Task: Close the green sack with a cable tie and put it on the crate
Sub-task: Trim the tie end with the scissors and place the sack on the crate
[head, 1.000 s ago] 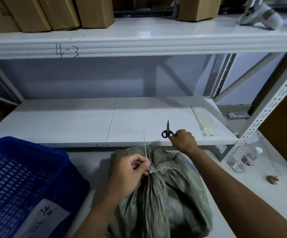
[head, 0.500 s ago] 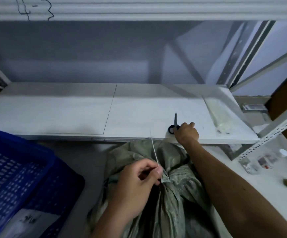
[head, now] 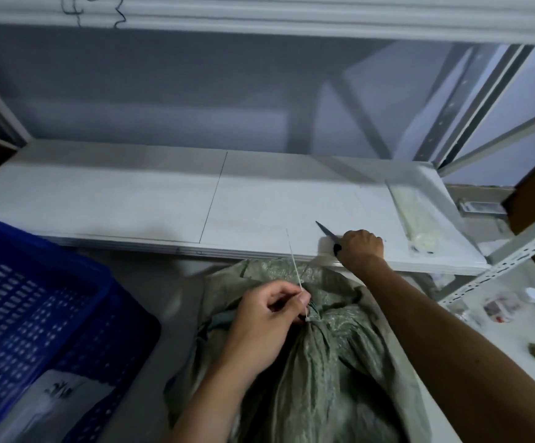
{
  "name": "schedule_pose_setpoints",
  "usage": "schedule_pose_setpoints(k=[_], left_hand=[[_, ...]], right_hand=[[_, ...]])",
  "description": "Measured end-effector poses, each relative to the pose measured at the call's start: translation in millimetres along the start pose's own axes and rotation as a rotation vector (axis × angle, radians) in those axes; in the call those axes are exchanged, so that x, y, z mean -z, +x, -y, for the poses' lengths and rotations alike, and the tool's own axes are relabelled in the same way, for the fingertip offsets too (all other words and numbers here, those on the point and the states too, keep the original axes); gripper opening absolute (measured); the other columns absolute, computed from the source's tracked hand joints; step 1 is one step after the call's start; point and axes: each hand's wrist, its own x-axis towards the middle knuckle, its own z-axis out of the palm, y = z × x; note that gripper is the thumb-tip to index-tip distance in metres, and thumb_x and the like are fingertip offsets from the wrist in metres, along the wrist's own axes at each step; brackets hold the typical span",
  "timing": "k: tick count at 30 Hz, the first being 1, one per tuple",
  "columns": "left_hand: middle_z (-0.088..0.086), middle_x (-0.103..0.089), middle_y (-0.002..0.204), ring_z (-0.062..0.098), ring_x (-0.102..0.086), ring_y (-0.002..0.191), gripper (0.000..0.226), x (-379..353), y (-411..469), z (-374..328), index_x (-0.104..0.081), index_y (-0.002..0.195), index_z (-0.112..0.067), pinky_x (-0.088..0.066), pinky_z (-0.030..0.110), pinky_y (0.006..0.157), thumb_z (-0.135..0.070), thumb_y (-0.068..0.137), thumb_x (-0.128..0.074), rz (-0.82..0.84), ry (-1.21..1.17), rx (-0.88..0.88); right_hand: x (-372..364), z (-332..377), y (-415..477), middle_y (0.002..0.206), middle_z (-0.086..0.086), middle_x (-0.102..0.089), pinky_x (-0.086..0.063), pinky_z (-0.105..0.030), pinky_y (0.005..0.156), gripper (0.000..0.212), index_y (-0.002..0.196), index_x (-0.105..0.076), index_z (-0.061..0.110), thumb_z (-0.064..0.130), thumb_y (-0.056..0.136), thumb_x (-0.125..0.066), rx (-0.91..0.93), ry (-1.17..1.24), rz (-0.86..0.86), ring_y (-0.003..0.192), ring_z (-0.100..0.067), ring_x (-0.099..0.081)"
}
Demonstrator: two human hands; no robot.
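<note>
At lower centre of the frame, the green sack [head: 320,362] is sitting on the floor, its neck gathered. The left hand [head: 266,318] is pinching the white cable tie [head: 296,276] at that neck. Right of centre, the right hand [head: 360,246] is gripping the scissors [head: 325,231] on the white shelf [head: 132,206]. The blue crate [head: 36,314] is standing at lower left.

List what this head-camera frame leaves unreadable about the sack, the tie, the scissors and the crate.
- Scissors: handles hidden inside the right hand; only the blade tip shows.
- Cable tie: its loop round the green sack neck is covered by the left hand; tightness unclear.
- Sack: lower part cut off by the bottom edge.
- Blue crate: cut by the left edge; its paper label is too blurred to read.
</note>
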Motion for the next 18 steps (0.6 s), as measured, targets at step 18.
schedule_pose_setpoints(k=[18], left_hand=[[0.011, -0.073, 0.078, 0.019, -0.07, 0.056, 0.018, 32, -37, -52, -0.057, 0.082, -0.01, -0.059, 0.043, 0.07, -0.003, 0.099, -0.057, 0.196, 0.306, -0.014]], right_hand=[[130, -76, -266, 0.079, -0.014, -0.061, -0.041, -0.031, 0.072, 0.072, 0.073, -0.064, 0.013, 0.077, 0.087, -0.037, 0.302, 0.641, 0.19, 0.075, -0.012, -0.054]])
